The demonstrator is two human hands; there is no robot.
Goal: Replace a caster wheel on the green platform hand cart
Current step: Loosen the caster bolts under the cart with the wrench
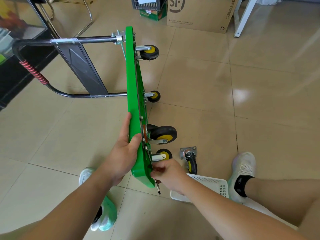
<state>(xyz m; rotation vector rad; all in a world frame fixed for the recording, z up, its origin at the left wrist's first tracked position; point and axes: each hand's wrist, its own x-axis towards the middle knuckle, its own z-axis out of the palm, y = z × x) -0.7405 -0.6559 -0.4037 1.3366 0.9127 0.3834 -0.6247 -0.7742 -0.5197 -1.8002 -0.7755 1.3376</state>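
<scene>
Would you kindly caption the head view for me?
Green cart tipped on edge: left hand steadies it, right hand grips a metal tool.

Both my arms reach forward.
My left hand (124,149) grips the cart (133,75) edge; my right hand (168,174) curls its fingers round a metal tool (158,188).

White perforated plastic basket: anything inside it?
The white perforated plastic basket shows only its rim and wall; the right hand and forearm cover most of its interior.

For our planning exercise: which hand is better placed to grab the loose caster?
Right: the right hand is nearer the loose caster, though holding a metal tool; the left hand grips the green platform.
</scene>
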